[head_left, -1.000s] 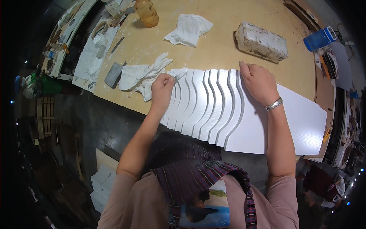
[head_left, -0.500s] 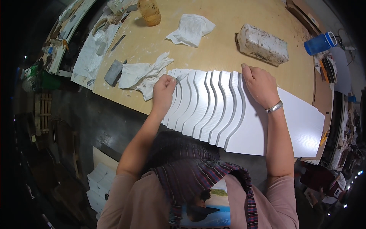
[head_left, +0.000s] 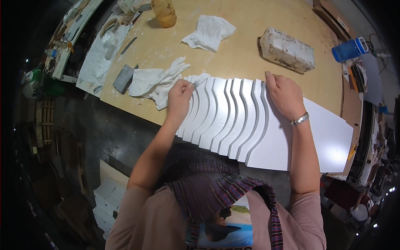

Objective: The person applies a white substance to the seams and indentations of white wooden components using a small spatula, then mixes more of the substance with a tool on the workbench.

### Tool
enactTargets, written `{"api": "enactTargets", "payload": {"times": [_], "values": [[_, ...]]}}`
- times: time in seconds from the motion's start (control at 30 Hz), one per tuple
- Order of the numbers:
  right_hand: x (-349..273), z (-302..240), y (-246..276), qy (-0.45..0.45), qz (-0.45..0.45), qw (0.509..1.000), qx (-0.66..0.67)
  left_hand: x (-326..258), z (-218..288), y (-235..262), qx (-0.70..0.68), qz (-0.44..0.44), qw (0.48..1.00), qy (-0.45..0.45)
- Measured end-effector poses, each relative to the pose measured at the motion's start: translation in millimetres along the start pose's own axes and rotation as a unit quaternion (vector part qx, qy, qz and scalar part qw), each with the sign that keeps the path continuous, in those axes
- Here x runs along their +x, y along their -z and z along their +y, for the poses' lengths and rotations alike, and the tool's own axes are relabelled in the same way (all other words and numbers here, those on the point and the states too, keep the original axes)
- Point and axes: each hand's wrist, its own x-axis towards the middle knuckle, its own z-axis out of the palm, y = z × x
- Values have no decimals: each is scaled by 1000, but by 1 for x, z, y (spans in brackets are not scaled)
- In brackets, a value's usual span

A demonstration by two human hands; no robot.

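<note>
A stack of white panels (head_left: 271,146) with wavy edges lies fanned out, each wavy edge stepped beside the one before. My left hand (head_left: 180,98) is at the left end of the fan, fingers closed in a pinch. A small flat greyish piece (head_left: 201,81), like a scraper blade, sticks out from them over the panels; its exact kind is unclear. My right hand (head_left: 286,95), a silver bracelet at its wrist, is closed at the far edge of the top panel, thumb along that edge. Its fingertips are partly hidden.
Left of the panels lie a crumpled white cloth glove (head_left: 154,83) and a grey block (head_left: 123,79). Farther back are a white rag (head_left: 210,32), an amber jar (head_left: 163,14) and a stained wrapped block (head_left: 286,49). A blue jug (head_left: 349,49) stands at the right edge.
Both hands hold almost the same places. The greyish piece by my left hand shows slightly more over the panels. The view has shifted a little.
</note>
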Motion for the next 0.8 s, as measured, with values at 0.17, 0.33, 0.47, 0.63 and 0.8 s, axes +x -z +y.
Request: {"api": "enactTargets", "payload": {"times": [0.17, 0.33, 0.47, 0.63, 0.8], "values": [[1, 1, -1, 1, 2, 1000, -3, -9, 11, 7, 16, 6, 1000, 19], [1, 0, 0, -2, 3, 1000, 2, -33, 4, 17, -32, -41, 996, 70], [1, 1, -1, 4, 8, 1000, -5, -30, -1, 14, -10, -26, 999, 24], [2, 2, -2, -10, -5, 1000, -12, -31, 5, 14, -21, -30, 998, 50], [1, 1, -2, -9, 1, 1000, -17, -22, 4, 18, 11, -19, 999, 36]]}}
